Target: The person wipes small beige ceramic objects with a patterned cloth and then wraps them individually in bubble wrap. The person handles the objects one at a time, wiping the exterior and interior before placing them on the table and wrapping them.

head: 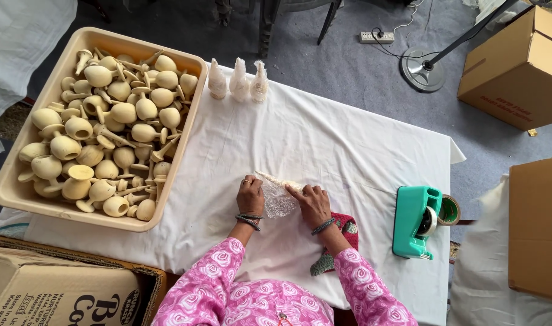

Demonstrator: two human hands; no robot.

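My left hand (250, 196) and my right hand (312, 204) both press on a pale wooden goblet-like piece (276, 179) lying on a sheet of clear bubble wrap (278, 202) on the white-clothed table (348, 145). The wrap is partly rolled round the piece, and its narrow end sticks out toward the upper left. Three wrapped pieces (238, 81) stand in a row at the table's far edge.
A beige tub (10, 193) full of several unwrapped wooden pieces fills the table's left side. A teal tape dispenser (414, 220) sits at the right. Cardboard boxes (517, 66) stand on the floor right and lower left; a fan base (423, 69) beyond.
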